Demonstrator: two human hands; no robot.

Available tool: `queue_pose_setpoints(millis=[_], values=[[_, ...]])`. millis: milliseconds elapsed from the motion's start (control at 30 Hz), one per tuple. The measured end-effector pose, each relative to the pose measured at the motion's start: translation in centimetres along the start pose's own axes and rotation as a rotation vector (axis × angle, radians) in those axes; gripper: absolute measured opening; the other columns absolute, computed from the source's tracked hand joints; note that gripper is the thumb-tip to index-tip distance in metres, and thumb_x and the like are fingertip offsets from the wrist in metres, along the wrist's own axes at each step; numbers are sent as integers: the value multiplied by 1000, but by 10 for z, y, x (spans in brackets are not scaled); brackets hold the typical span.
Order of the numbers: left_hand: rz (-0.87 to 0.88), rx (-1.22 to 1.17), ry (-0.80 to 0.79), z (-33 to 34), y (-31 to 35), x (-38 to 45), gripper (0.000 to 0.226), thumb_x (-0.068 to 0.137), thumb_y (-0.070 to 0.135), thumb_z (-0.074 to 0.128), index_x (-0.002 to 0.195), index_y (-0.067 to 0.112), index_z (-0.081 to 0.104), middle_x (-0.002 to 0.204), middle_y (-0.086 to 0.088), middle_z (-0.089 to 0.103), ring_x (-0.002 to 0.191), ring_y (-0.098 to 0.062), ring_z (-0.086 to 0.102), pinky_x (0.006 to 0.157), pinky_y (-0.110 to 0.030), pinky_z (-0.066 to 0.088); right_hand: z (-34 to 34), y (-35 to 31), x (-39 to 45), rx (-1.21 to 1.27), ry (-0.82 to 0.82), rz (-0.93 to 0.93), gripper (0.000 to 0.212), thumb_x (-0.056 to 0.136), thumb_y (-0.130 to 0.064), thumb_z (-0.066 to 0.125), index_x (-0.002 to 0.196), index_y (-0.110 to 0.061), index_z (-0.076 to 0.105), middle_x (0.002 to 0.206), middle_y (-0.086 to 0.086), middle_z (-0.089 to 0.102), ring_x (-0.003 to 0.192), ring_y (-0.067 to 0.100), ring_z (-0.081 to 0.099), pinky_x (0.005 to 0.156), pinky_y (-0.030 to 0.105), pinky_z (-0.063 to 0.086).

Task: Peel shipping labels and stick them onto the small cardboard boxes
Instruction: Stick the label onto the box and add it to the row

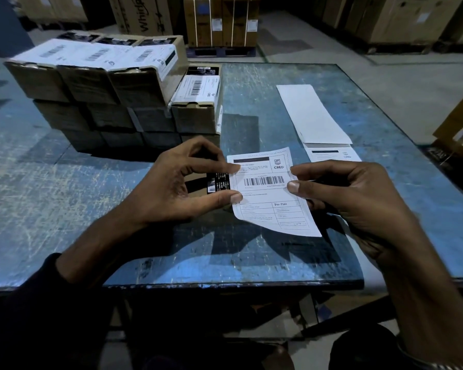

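Both hands hold one shipping label (271,190) above the near part of a worn blue table (64,182).

Left hand (182,182) pinches the label's left edge between thumb and fingertips; right hand (348,193) pinches its right edge. Label: white, black top bar, CRED logo, one barcode, "Pre-Paid" box, lower edge curling. Small cardboard box (198,182) lies behind it, mostly hidden, black sticker showing. Stack of boxes (112,94) at back left, three tiers; four white labels visible on top faces. Label sheets (313,116) at right: one blank strip over one printed label.
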State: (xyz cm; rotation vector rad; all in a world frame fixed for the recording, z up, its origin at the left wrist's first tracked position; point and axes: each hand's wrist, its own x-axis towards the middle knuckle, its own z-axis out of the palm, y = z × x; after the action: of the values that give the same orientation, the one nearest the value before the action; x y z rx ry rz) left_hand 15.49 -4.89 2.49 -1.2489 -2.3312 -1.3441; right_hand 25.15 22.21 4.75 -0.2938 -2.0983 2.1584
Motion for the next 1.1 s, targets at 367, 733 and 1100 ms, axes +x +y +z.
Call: queue_pose_setpoints(millis=[367,733,1100], values=[[-3,13,-18,0,0,1,48,81,34,89,122,13,79,112,-5,63,109,-16,66,94,-19,50,-2,3,2,29,3,25,28,74,2,87,102,-3,83,97,20,81,81,25,75,79,29,63],[-12,-4,-17,0,-1,0,46,82,33,91,123,15,80,114,-3,62,111,-17,66,94,-26,55,-8,-2,-2,-32,20,59,32,75,-5,88,106,-11,84,100,17,81,89,29,78,84,37,66],[1,-38,-43,0,-2,-1,28,93,30,77,115,14,70,115,-7,62,108,-19,68,95,-27,54,70,-23,-25,-987,-275,-341,43,112,-56,31,139,-37,58,147,-16,59,134,1,52,114,30,42]])
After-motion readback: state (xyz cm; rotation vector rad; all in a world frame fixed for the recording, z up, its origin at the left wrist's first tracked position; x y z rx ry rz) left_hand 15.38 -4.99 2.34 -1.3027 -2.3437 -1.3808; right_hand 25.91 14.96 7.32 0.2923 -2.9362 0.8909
